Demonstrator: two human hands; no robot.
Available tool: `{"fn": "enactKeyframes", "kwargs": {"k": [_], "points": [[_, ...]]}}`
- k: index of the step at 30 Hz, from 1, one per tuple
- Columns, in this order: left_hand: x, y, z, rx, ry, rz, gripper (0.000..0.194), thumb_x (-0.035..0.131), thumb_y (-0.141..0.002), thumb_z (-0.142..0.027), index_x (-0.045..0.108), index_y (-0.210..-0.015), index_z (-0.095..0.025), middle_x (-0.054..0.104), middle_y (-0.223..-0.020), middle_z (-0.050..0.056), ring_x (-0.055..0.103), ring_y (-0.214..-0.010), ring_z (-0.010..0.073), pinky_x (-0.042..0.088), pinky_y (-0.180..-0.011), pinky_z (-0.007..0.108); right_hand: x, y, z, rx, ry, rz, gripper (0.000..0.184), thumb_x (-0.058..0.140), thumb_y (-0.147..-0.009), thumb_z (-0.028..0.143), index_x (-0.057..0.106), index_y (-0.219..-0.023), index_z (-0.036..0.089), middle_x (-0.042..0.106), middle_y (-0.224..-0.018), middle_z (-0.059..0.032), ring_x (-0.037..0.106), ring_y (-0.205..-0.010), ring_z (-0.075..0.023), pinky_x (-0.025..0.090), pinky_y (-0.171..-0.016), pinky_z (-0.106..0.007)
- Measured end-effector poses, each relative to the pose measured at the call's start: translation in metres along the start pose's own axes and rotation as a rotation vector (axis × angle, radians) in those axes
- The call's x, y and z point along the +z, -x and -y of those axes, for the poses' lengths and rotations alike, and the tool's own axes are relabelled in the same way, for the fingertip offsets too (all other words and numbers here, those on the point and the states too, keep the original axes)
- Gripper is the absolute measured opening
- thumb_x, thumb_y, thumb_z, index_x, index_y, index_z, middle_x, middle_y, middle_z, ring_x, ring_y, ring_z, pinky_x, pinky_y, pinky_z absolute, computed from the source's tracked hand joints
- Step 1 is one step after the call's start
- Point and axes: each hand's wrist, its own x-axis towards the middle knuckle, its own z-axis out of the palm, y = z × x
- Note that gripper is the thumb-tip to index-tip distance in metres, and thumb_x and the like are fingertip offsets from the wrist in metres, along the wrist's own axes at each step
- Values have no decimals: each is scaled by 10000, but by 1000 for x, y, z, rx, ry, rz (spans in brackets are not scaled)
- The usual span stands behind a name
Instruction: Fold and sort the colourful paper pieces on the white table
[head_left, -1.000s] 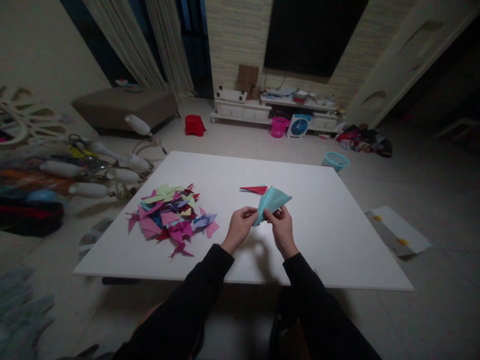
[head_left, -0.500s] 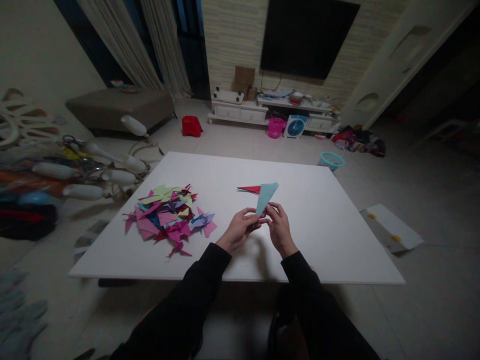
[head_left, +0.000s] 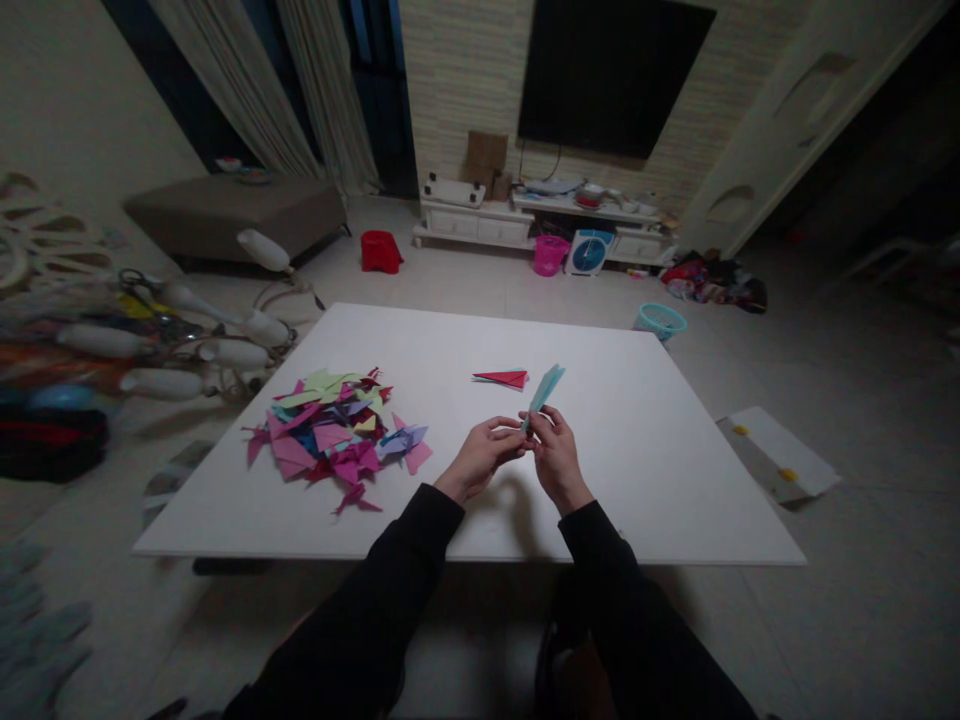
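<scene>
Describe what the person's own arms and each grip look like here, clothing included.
The left sleeve and right sleeve are black and long, reaching about to the wrists, with no pattern or marking visible in the dim light. The left grip and right grip are ungloved human hands. No cables show on either arm.

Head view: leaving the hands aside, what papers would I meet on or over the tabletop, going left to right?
Pile of colourful folded papers → red folded paper → teal folded paper, held up.
</scene>
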Motion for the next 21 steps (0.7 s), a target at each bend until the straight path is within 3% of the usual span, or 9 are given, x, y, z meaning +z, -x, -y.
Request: {"fn": "enactKeyframes", "kwargs": {"k": [5,11,21], "points": [[-3,-2,-2,13,-48,-25,385,864,-713,-262,650,-991,-102,757,-974,146,745,-841,189,556,-809,283,-1,-5,-2,-10,68,-6,444,824,-675,483,603,-961,225,718,-874,-32,621,-695,-156,474,-580,-276],[-4,-7,-5,36,-45,-45,361,823,-766,-347,656,-985,-113,745,-901,102,747,-818,185,580,-791,287,-3,-10,-5,-31,46,-1,323,787,-736,474,624,-822,208,654,-809,3,594,-716,-133,458,-594,-246],[-3,-4,-1,57,-53,-78,370,843,-723,-341,649,-939,-112,735,-858,76,735,-777,158,592,-779,277,-10,-8,-10,-42,98,-11,304,799,-710,442,623,-749,198,635,-785,12,565,-692,-128,443,-600,-244]]}}
